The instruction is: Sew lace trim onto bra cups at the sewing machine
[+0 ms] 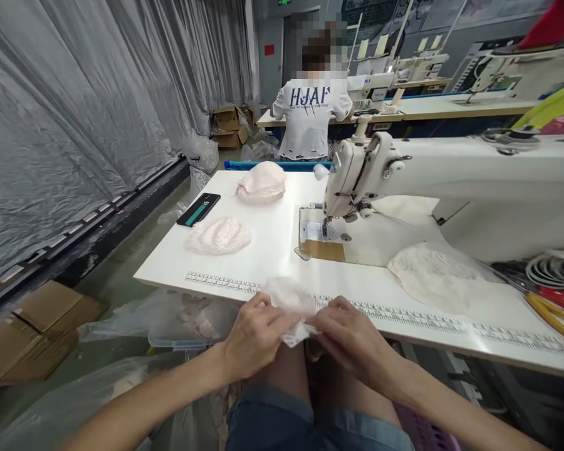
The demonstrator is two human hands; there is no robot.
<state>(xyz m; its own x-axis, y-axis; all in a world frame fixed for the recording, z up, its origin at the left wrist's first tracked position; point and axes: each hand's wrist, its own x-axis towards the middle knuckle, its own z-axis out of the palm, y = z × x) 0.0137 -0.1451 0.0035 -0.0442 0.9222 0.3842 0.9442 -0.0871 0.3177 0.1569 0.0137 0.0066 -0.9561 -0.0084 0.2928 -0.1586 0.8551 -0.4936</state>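
Note:
Between my two hands, at the front edge of the white table (272,250), is a thin, pale piece of fabric (289,297). My left hand (258,332) pinches its left side, and my right hand (345,335) has its fingers closed at the right side. The fabric looks sheer and slightly blurred, so its exact kind is unclear. Beyond my hands stands a white sewing machine (357,169), its needle area over a metal plate. Two pale pink cup-shaped fabric pieces lie to the left, a nearer lacy one (220,236) and a farther one (262,183).
A black and green phone-like object (198,210) lies by the table's left edge. Right of the needle is an off-white fabric piece (435,275); yellow-handled scissors (552,316) sit farther right. Cardboard boxes (37,329) and plastic bags stand on the floor. Ahead, a person (310,113) sits facing away.

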